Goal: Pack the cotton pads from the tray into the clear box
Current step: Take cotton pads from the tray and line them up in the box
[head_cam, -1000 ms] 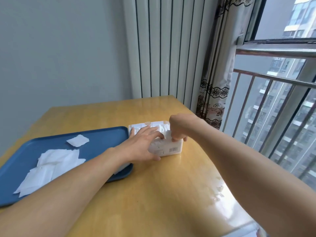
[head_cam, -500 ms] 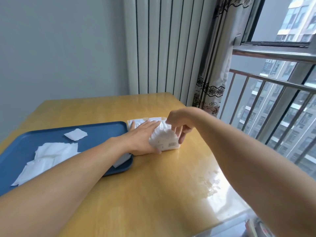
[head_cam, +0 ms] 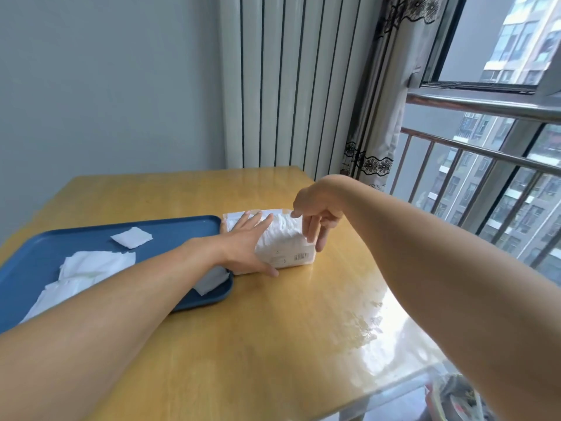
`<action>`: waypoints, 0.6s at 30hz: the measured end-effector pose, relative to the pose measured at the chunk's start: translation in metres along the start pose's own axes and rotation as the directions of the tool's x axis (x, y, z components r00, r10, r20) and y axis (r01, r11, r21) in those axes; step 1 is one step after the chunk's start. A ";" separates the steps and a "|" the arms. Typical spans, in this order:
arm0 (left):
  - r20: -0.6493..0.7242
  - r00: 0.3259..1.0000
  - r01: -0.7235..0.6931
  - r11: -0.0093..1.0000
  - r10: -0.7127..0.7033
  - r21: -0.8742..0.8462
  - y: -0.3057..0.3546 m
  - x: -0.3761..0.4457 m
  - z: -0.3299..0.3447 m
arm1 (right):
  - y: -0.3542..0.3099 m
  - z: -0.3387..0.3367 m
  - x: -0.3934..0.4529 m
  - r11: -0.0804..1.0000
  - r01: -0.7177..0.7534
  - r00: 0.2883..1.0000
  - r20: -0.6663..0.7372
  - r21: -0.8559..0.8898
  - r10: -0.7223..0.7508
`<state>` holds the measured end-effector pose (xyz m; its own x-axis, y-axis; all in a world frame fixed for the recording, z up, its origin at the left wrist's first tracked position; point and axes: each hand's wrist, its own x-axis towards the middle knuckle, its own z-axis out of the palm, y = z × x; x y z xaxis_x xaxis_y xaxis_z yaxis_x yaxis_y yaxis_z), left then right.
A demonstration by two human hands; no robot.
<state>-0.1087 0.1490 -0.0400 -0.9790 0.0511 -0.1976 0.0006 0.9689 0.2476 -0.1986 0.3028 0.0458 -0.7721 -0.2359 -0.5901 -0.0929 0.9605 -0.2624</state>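
Pressing flat left hand (head_cam: 246, 246) on clear box (head_cam: 288, 247); right hand (head_cam: 315, 217) fingers loose at box end; tray (head_cam: 182, 229) adjacent

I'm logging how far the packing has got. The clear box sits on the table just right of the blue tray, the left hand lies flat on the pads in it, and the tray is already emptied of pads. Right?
Not quite. The head view shows the blue tray still holds cotton pads, including a single one farther back. The rest stands: clear box right of it, left hand flat on top.
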 end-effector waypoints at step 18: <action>-0.060 0.968 0.231 0.960 -0.243 -0.159 -0.114 -0.086 -0.034 | -0.097 0.035 -0.047 0.759 0.472 0.857 0.030 -0.448 -0.515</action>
<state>-0.0313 0.0259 -0.0193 -0.9602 -0.2002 -0.1948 -0.2579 0.9031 0.3433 -0.1313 0.2160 0.0725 -0.5947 -0.7010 -0.3936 -0.7165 0.6842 -0.1360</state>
